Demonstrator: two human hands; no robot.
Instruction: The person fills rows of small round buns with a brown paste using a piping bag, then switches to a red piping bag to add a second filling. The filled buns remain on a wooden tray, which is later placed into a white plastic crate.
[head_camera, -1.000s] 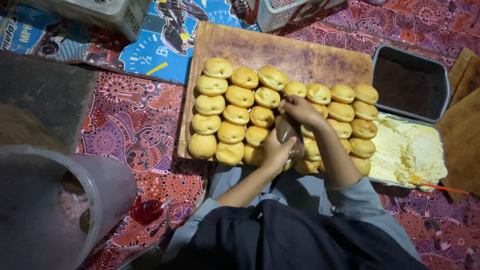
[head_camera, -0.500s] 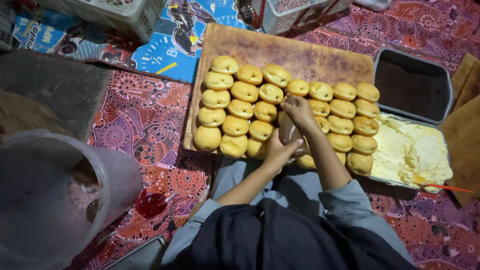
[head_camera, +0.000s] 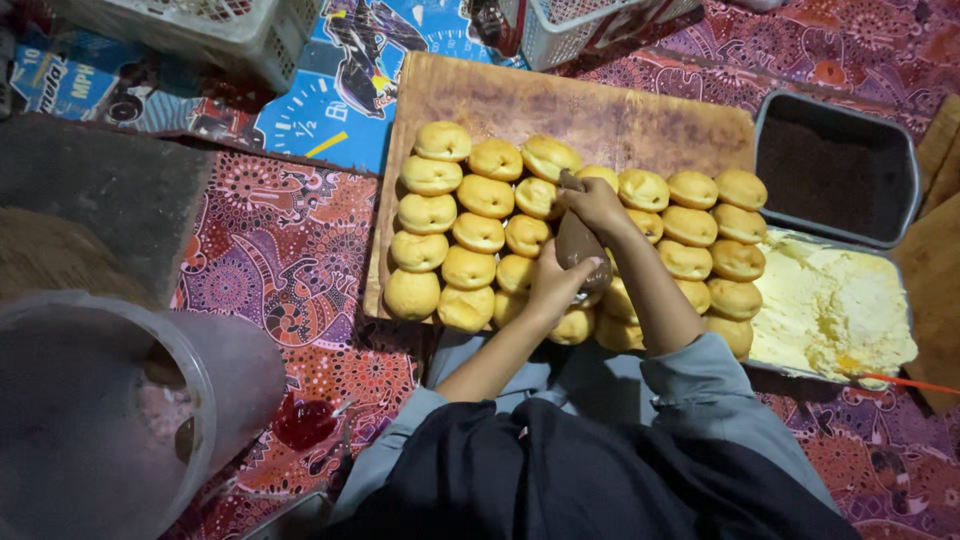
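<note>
Brown piping bag (head_camera: 578, 243), plump, tilted, tip down on golden round buns (head_camera: 470, 235); buns packed in rows on wooden board (head_camera: 590, 110), upright, touching each other.

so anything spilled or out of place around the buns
A dark red blot lies on the patterned mat beside the grey bucket; it looks like a spill, though I cannot tell of what. The buns sit in tidy rows on the board, and both hands grip the brown piping bag.
</note>
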